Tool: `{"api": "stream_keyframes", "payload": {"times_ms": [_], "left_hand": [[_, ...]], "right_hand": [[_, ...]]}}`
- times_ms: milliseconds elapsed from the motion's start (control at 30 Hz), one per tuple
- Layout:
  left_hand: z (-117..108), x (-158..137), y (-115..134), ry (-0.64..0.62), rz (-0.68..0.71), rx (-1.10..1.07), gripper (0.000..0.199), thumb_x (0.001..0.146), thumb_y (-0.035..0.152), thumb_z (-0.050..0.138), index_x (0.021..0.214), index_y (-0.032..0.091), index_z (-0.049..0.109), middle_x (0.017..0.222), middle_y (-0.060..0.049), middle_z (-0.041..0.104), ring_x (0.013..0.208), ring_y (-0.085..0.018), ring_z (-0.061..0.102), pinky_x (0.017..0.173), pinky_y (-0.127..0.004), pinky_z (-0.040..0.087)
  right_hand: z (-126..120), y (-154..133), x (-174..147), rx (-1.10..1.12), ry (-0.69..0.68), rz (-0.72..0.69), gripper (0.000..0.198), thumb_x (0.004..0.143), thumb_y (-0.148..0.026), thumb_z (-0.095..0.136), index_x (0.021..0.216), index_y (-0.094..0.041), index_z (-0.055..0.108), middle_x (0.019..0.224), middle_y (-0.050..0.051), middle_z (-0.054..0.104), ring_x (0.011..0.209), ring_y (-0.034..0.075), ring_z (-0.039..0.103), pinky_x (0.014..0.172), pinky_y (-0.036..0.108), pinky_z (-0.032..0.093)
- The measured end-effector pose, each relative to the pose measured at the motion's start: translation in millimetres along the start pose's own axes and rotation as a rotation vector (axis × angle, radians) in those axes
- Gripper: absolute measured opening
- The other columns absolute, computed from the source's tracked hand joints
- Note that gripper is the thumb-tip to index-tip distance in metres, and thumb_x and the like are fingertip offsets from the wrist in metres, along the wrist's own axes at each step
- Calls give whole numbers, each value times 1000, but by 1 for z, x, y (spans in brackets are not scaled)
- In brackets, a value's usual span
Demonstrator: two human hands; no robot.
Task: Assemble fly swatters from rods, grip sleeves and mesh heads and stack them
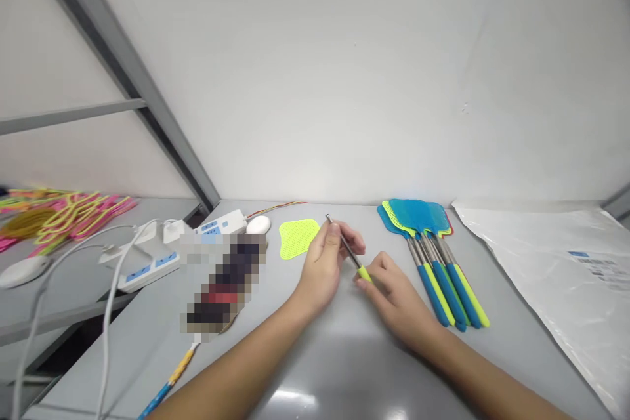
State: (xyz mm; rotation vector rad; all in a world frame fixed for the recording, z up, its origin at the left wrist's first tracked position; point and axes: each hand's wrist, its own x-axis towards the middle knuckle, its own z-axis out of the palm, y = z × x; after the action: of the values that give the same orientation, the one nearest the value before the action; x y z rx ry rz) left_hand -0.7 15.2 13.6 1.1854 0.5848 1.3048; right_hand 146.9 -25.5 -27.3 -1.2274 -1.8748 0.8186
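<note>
A fly swatter handle slants between my two hands, a thin metal rod with a yellow-green grip. My left hand is closed round the rod near its bare upper end, thumb along it. My right hand pinches the yellow-green grip, most of which its fingers hide. Flat on the table, just behind my left hand, lies a yellow-green perforated swatter head. To the right of my right hand is a pile of fly swatters, heads toward the wall, with blue and yellow-green grips toward me.
White power strips with plugs and cables stand at the left. Nearby are a white round object and a blurred-out item with a patterned cord. A white plastic bag covers the right side. Pink and yellow cords lie far left.
</note>
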Motion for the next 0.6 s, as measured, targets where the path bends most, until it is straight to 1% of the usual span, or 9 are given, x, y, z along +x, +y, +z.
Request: {"api": "stream_keyframes", "payload": {"times_ms": [100,200,267,367,467,600], "left_hand": [[19,-1,9,-99,16,72,30,96,44,39,85,19,52,78,-3,59,73,-15,55,75,-31,45],[34,1,14,-182,72,233,31,96,44,37,82,20,49,79,-4,60,73,-15,54,72,-29,43],[39,3,12,-216,118,306,31,96,45,36,80,20,47,79,-4,60,74,-15,54,73,-29,42],[40,6,5,-203,176,370,32,97,44,34,79,21,46,77,-4,61,75,-16,56,76,-30,42],[41,7,-2,-168,220,417,31,97,41,33,78,21,45,80,-5,65,77,-17,57,76,-30,41],[44,7,-10,-144,217,389,29,99,39,30,77,22,40,83,-5,69,77,-17,58,78,-31,40]], "right_hand": [[-1,6,0,-10,36,-16,21,95,-34,43,84,-20,53,83,2,50,80,17,51,74,30,40],[-3,9,1,-8,98,-33,21,94,-31,43,76,-21,44,76,1,50,72,17,49,66,29,39],[-4,9,2,-17,111,-39,20,93,-28,42,74,-21,41,75,1,50,71,17,48,65,30,39],[-6,11,4,-39,87,-36,19,92,-24,40,74,-21,42,78,2,52,73,17,49,66,31,40],[-6,13,4,-52,85,-31,19,91,-24,39,73,-21,42,79,3,53,73,18,50,64,31,39],[-5,17,3,-39,96,-33,18,91,-21,38,73,-21,41,77,2,51,71,17,48,65,30,40]]}}
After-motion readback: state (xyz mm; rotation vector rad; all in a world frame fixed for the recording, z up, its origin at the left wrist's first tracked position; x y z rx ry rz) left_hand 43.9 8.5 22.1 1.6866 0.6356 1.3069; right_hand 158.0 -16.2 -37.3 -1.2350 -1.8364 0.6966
